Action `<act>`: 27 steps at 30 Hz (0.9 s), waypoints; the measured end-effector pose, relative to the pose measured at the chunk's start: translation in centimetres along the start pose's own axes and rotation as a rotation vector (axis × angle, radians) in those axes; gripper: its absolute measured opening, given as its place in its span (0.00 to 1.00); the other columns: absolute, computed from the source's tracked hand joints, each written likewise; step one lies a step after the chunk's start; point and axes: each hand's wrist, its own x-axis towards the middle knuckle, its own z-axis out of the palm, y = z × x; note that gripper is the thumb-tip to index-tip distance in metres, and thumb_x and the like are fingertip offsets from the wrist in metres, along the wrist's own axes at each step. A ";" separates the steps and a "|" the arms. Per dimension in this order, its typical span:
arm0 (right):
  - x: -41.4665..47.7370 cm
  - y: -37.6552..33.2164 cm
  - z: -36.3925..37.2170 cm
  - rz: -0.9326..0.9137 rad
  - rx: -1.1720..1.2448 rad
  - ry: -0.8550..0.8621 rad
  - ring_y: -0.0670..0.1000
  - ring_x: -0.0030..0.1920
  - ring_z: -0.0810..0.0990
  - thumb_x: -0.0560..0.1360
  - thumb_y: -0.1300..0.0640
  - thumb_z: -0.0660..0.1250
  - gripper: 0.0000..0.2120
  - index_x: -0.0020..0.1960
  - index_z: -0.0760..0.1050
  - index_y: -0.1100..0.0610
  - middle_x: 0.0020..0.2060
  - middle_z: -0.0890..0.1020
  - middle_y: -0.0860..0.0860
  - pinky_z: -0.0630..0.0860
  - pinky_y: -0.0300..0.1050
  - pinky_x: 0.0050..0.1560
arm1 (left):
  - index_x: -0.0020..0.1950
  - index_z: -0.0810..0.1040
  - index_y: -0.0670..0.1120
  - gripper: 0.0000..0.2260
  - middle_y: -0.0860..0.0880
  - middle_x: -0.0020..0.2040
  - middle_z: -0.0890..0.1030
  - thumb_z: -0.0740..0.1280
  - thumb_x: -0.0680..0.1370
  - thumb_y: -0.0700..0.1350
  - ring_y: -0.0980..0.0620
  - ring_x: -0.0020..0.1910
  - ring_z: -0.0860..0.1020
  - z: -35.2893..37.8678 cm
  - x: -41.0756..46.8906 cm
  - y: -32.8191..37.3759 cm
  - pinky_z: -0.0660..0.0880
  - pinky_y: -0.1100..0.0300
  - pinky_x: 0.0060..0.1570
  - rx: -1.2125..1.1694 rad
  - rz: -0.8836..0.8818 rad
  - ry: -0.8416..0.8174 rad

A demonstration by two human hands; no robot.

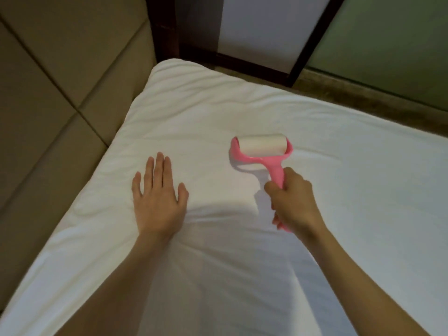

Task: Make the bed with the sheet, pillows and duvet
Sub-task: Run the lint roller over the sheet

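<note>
A white sheet (351, 190) covers the mattress, smooth with light creases near the corner at the top left. My left hand (158, 197) lies flat on the sheet, fingers straight and slightly spread. My right hand (292, 202) grips the pink handle of a lint roller (263, 151), whose white roll rests on the sheet ahead of the hand. No pillows or duvet are in view.
A padded beige headboard (48, 93) runs along the left side of the bed. Beyond the bed's far corner stand a dark wooden frame (169, 32) with a white panel and a greenish wall (388, 44) above a brown floor strip.
</note>
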 end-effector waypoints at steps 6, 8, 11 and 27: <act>0.7 -2.7 1.9 -0.026 -0.135 -0.181 0.55 0.26 0.80 0.75 0.58 0.58 0.07 0.50 0.71 0.61 0.40 0.79 0.59 0.72 0.41 0.22 | 0.78 0.53 0.40 0.31 0.45 0.79 0.53 0.48 0.78 0.54 0.50 0.78 0.51 -0.1 0.1 0.0 0.47 0.48 0.75 -0.016 -0.020 0.012; 3.3 -3.9 3.1 -0.068 -0.179 -0.166 0.62 0.35 0.82 0.76 0.58 0.59 0.08 0.50 0.71 0.62 0.44 0.80 0.63 0.78 0.50 0.32 | 0.78 0.54 0.40 0.31 0.44 0.79 0.54 0.48 0.77 0.54 0.49 0.78 0.52 0.0 0.1 0.0 0.48 0.48 0.75 -0.013 -0.021 0.026; 8.2 -7.0 5.3 -0.134 -0.211 -0.107 0.64 0.50 0.79 0.77 0.58 0.59 0.12 0.55 0.73 0.65 0.52 0.79 0.63 0.72 0.48 0.42 | 0.77 0.57 0.39 0.30 0.43 0.78 0.56 0.50 0.78 0.53 0.48 0.77 0.54 -0.1 0.3 0.0 0.50 0.48 0.75 -0.013 0.001 0.043; 18.0 -14.6 9.0 -0.122 -0.043 -0.066 0.57 0.45 0.80 0.78 0.62 0.58 0.05 0.43 0.70 0.60 0.48 0.78 0.57 0.77 0.48 0.40 | 0.76 0.60 0.39 0.29 0.42 0.77 0.59 0.52 0.78 0.52 0.48 0.76 0.58 -0.1 0.2 -0.3 0.54 0.48 0.74 0.001 0.019 0.066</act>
